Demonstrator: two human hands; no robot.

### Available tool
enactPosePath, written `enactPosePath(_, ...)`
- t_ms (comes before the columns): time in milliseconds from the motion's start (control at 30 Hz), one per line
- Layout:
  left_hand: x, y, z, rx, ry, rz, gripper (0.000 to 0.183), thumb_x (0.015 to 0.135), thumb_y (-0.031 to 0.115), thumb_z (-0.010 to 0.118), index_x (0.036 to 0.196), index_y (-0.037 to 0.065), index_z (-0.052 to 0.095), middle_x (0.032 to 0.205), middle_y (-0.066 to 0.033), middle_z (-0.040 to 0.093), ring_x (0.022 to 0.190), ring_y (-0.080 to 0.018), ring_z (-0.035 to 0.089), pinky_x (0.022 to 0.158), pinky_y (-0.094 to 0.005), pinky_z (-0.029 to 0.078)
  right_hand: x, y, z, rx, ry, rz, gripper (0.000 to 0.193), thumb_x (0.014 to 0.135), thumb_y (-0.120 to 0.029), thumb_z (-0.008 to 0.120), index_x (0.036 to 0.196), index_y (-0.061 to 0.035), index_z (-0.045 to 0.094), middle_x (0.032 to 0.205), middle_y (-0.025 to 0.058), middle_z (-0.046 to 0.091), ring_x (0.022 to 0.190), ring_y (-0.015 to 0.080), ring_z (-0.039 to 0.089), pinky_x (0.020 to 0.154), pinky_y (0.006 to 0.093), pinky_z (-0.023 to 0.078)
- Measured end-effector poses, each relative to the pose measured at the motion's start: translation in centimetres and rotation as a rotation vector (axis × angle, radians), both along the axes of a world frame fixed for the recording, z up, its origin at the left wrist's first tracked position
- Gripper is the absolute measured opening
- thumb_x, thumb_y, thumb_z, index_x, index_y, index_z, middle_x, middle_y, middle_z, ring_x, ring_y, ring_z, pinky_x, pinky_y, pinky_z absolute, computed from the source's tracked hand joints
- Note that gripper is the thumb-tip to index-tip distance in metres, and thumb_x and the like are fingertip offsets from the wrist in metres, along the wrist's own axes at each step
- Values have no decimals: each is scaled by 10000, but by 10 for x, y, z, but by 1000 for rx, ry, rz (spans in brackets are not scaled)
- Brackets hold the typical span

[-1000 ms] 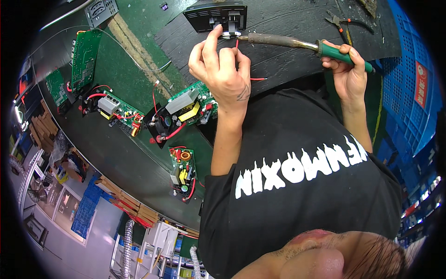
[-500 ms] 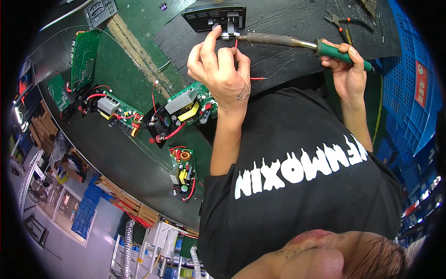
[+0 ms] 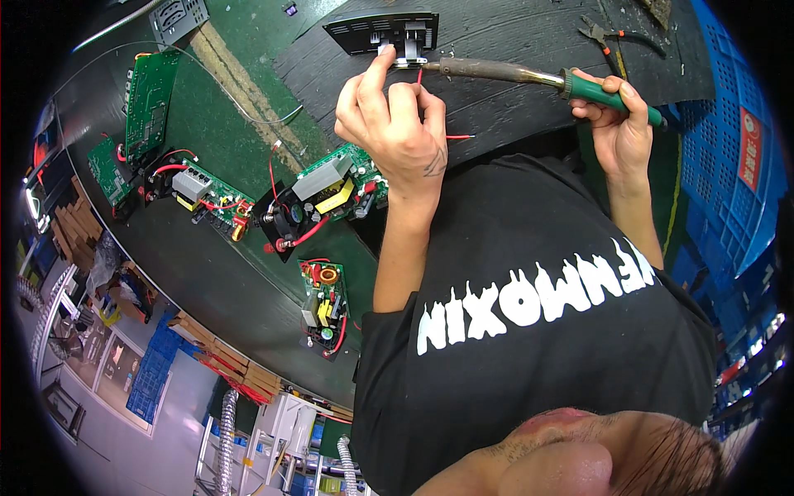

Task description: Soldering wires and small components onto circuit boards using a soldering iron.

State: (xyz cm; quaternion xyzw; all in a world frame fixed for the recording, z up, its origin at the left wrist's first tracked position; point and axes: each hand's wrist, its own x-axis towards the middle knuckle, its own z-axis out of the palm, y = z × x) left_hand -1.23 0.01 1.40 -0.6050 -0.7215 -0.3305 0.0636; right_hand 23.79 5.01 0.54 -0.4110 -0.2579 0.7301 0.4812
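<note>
My right hand (image 3: 620, 124) is closed around the green handle of a soldering iron (image 3: 496, 72). The iron points left, its tip at a metal terminal on a black slotted panel (image 3: 351, 37) with sockets or fittings on its face. My left hand (image 3: 395, 120) is closed on a thin red wire (image 3: 460, 137); one end rises from the fingers to that terminal, the other sticks out to the right. The left index finger reaches up and presses against the panel's fittings. The exact joint under the tip is too small to make out.
Green circuit boards with red wires (image 3: 213, 198) lie on the bench to the left, one (image 3: 324, 302) nearer my body. Orange-handled cutters (image 3: 608, 41) rest on the black mat (image 3: 513, 107) beyond the iron. A blue perforated crate (image 3: 728, 157) stands at the right.
</note>
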Motion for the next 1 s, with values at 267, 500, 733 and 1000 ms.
enactPosePath(267,1,0,1,3,12,8,150,601,30,647,652,40,506,1149,-57,551,999,-266,463,830,-379,305,0,-1,1,-1,5,2,263,897,-239,435,893,-6,557,1108,309,536,756,285,635,725,348,547)
enactPosePath(500,2,-1,-1,-5,23,9,147,602,33,649,661,42,515,1147,-57,549,1006,-266,463,837,-377,302,1,-2,-1,1,-10,1,262,898,-240,436,893,-8,556,1110,309,535,758,286,634,727,348,546)
enactPosePath(733,2,-1,-1,-11,22,20,143,603,35,646,662,47,516,1140,-52,550,1003,-260,465,833,-373,301,6,-2,0,-11,7,-14,253,888,-237,442,881,-14,560,1113,309,534,756,285,627,716,342,546)
enactPosePath(1000,2,-1,-1,-10,28,21,147,593,37,646,653,51,513,1134,-54,553,992,-261,471,832,-370,302,11,-2,0,-8,11,-24,250,890,-231,437,888,-17,564,1122,308,531,760,283,630,718,337,543)
